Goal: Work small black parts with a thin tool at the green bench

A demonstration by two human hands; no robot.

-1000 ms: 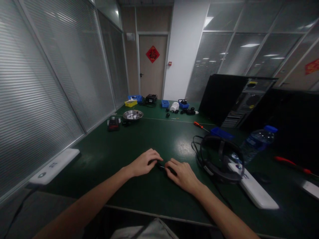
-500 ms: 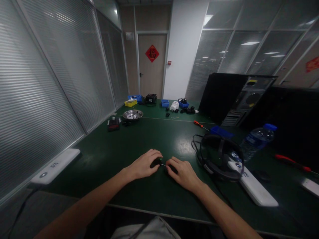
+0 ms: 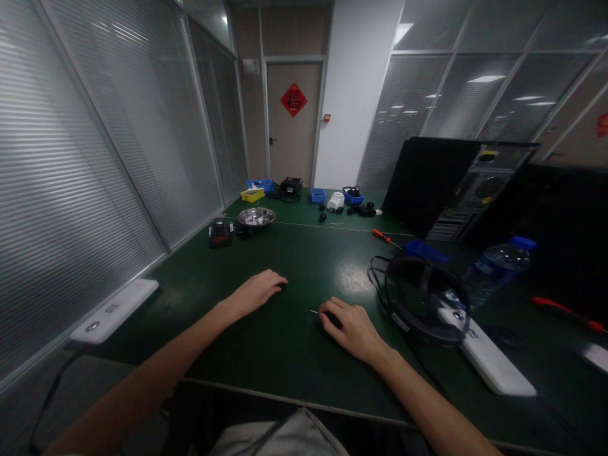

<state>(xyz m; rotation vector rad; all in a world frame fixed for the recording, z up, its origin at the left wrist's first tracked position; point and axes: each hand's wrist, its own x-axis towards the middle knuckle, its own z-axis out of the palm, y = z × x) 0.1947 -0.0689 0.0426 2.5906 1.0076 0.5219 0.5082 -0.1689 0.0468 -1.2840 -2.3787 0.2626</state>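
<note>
My left hand [image 3: 259,292] is closed just above the green table, left of the middle. At its fingertips a small black part [image 3: 284,287] shows, mostly covered by the fingers. My right hand [image 3: 350,324] is wrapped round a small dark-handled tool [image 3: 314,311] whose thin metal shaft sticks out to the left. Its exact kind I cannot make out. The two hands are apart, with bare tabletop [image 3: 294,329] between them.
Right of my right hand lie a black headset [image 3: 422,304], a white power bank-like block [image 3: 494,361] and a water bottle [image 3: 498,269]. Farther off are an orange-handled screwdriver [image 3: 382,236], a metal bowl [image 3: 256,218], a dark box [image 3: 220,234] and blue trays [image 3: 318,196]. A computer case [image 3: 470,190] stands at right.
My left hand has drawn away from the right hand, moving left and forward with the small black part. The right hand stays nearly in place, and the tool's shaft now points into open space.
</note>
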